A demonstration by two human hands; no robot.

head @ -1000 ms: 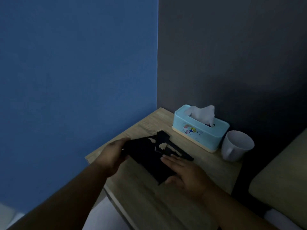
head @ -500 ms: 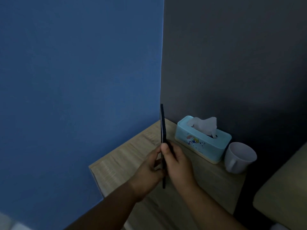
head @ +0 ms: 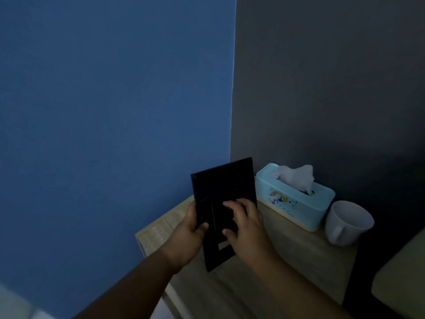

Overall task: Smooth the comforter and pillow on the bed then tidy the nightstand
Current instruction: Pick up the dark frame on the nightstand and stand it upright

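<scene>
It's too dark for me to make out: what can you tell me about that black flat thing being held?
The black frame is a thin, matte rectangle, likely a picture frame seen from behind, with a small pale patch low down. It is held nearly upright, slightly tilted, over the wooden nightstand, left of the tissue box. The left hand grips its left edge; the right hand curls its fingers on the back.

The black frame (head: 224,192) stands upright over the middle of the nightstand (head: 299,256) and blocks it. From the frame, the tissue box (head: 296,208) is close by at 2 o'clock and the mug (head: 347,223) is just beside the box at 3. Bare wood lies open from 4 to 6 o'clock and at the 8 o'clock corner. The blue wall (head: 115,111) shuts off 9 to 12, and the grey wall (head: 322,88) shuts off 12 to 2.
</scene>
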